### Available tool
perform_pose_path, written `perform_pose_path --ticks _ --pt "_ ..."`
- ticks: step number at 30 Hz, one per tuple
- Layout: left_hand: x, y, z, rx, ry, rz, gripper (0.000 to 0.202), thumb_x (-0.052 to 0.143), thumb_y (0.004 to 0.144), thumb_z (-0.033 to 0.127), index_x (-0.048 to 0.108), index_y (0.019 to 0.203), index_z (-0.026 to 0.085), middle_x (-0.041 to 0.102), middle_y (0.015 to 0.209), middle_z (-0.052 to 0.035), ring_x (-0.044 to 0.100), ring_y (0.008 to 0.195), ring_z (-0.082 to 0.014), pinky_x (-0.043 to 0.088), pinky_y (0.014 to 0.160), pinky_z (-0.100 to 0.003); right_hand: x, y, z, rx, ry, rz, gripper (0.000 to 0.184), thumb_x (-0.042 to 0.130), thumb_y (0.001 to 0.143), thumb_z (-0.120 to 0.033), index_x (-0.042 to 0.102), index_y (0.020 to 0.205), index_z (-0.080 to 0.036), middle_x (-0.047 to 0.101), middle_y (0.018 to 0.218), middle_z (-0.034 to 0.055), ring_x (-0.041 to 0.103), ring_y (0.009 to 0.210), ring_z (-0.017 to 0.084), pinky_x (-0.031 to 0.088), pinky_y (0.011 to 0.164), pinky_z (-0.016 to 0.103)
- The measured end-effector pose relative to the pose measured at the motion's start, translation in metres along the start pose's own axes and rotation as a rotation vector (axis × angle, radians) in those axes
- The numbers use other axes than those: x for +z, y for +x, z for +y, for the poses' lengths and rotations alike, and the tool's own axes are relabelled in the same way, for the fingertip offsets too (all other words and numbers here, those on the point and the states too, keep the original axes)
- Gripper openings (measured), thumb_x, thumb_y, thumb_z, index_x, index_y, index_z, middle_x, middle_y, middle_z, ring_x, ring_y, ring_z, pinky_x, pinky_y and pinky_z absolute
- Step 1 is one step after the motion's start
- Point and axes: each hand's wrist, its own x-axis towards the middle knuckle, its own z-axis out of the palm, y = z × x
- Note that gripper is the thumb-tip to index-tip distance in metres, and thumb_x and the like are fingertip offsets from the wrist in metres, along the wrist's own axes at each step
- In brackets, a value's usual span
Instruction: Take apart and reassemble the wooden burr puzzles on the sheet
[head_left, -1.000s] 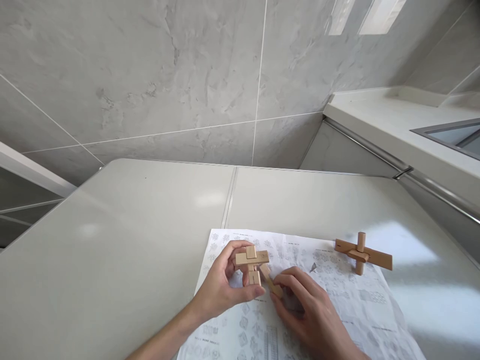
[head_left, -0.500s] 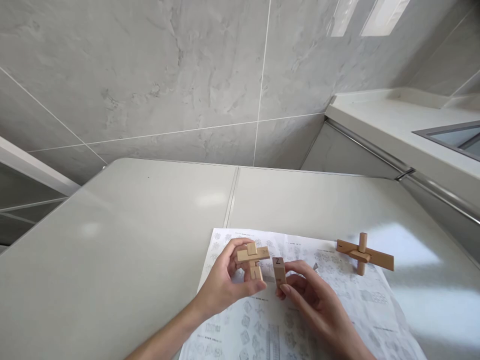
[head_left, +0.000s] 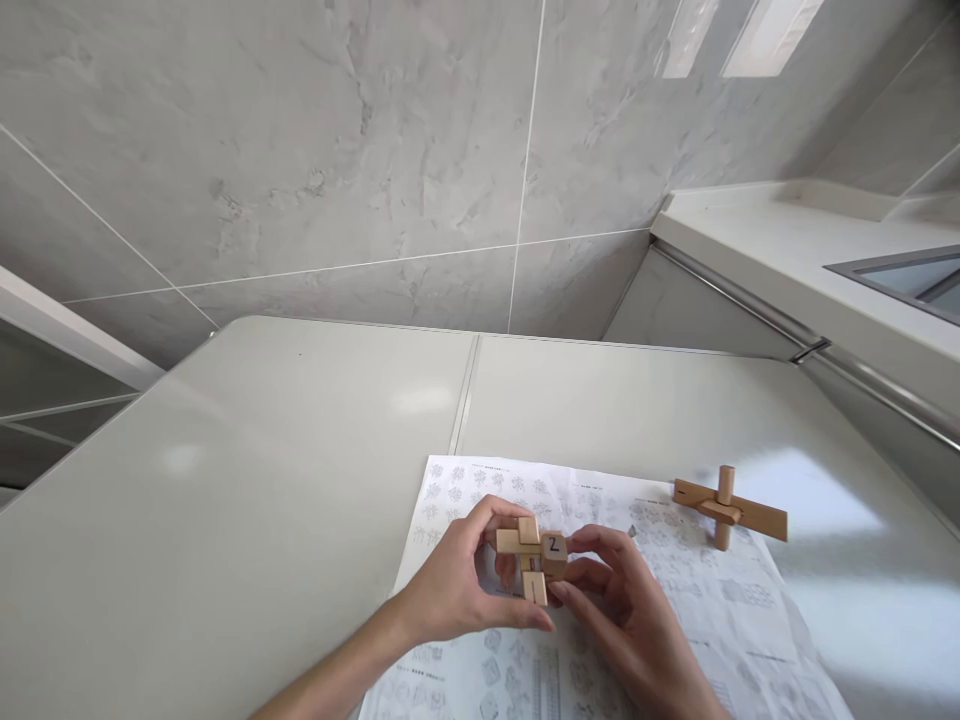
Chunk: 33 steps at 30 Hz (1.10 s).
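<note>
Over the printed sheet, my left hand (head_left: 469, 585) grips several interlocked wooden puzzle pieces (head_left: 517, 542), its thumb below and its fingers behind them. One block end in that cluster bears a dark line. My right hand (head_left: 626, 600) pinches a wooden puzzle piece marked "2" (head_left: 553, 550) between thumb and fingers. This marked piece sits right against the right side of the cluster; whether it is fitted into a notch I cannot tell. Parts of the pieces are hidden behind my fingers.
Beneath my hands, a large paper sheet (head_left: 517, 650) with puzzle drawings covers part of the pale table (head_left: 262, 500). A wooden cross-shaped puzzle (head_left: 726, 512) rests at the sheet's right edge. Beyond the table stands a grey tiled wall (head_left: 337, 150), with a white ledge (head_left: 810, 230) at right.
The cluster in my left hand has shifted right and slightly down. The piece marked "2" has tilted and come up against it, where a gap showed before.
</note>
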Motion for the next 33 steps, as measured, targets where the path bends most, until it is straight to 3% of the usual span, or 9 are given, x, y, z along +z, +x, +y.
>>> perform_pose_path --ticks 6,13,24,33 --pt "-0.001 0.0 0.0 -0.028 -0.019 -0.009 0.07 0.1 0.066 0.036 0.054 0.119 0.024 0.07 0.105 -0.0035 0.059 0.081 -0.0163 0.048 0.079 -0.031 0.005 -0.002 0.004 0.001 0.012 0.05 0.043 0.071 0.095 -0.063 0.053 0.112 -0.028 0.079 0.088 0.0059 0.08 0.084 0.029 0.064 0.077 0.043" --pt "-0.001 0.0 0.001 -0.015 -0.032 -0.007 0.07 0.1 0.065 0.036 0.055 0.117 0.024 0.069 0.105 -0.0041 0.061 0.086 -0.0179 0.048 0.08 -0.031 0.004 -0.004 0.008 0.001 0.027 0.044 0.041 0.071 0.095 -0.062 0.054 0.112 -0.029 0.079 0.089 0.0049 0.08 0.084 0.027 0.064 0.077 0.041" --pt "-0.001 0.001 -0.004 -0.051 -0.089 -0.041 0.072 0.1 0.065 0.04 0.053 0.118 0.024 0.065 0.092 0.0008 0.052 0.072 -0.0129 0.042 0.068 -0.027 0.004 -0.004 0.013 0.002 0.067 0.042 0.04 0.073 0.095 -0.06 0.054 0.112 -0.029 0.08 0.098 0.0084 0.08 0.096 0.03 0.065 0.082 0.043" --pt "0.005 -0.002 0.0 -0.012 -0.018 -0.02 0.067 0.095 0.073 0.04 0.053 0.124 0.025 0.066 0.101 -0.0019 0.054 0.08 -0.015 0.045 0.073 -0.03 0.006 -0.002 0.005 -0.005 0.105 0.003 0.038 0.07 0.097 -0.057 0.052 0.117 -0.03 0.078 0.104 0.0095 0.079 0.096 0.031 0.064 0.08 0.044"
